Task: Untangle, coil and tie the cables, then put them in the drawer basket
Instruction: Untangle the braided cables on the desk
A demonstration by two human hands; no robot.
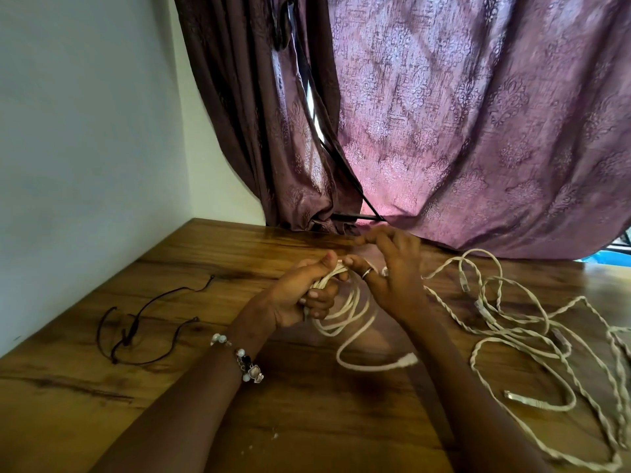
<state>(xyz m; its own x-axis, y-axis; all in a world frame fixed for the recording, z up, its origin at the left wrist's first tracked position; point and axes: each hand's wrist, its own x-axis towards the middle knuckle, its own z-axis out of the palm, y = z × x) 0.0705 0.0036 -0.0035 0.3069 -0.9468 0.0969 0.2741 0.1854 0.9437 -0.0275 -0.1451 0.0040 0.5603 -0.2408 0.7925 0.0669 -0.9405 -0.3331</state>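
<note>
Presently, head view, one entry per item.

Tabletop (307, 421): brown wood grain, running back to a wall corner at left and a curtain behind.

Left hand (300, 295): raised above the tabletop centre, fingers and thumb curled round a bunch of white loops, thumb on top. A bead bracelet (244, 360) sits on this wrist.

Coil (341, 312): white cable in several loops, gripped at its top by the left hand and hanging below it between the two hands. One free end trails down and right, its plug (406, 360) blurred just above the tabletop.

Right hand (392, 271): close beside the left hand, thumb carrying a ring (366, 273) and touching the top of the coil next to the left thumb. Fingers are raised and bent, blurred; whether they hold a strand cannot be told.

Loose cables (512, 322): white, some twisted in pairs, sprawled in tangled loops over the right side of the tabletop, reaching from near the right hand to the right edge of frame. Several plug ends lie among them.

Dark cord (136, 322): thin, with short branches, lying flat on the left side of the tabletop, well apart from the hands.

Curtain (478, 131): mauve, patterned, its hem resting on the back edge of the tabletop.

Wall (85, 131): pale, at left.
</note>
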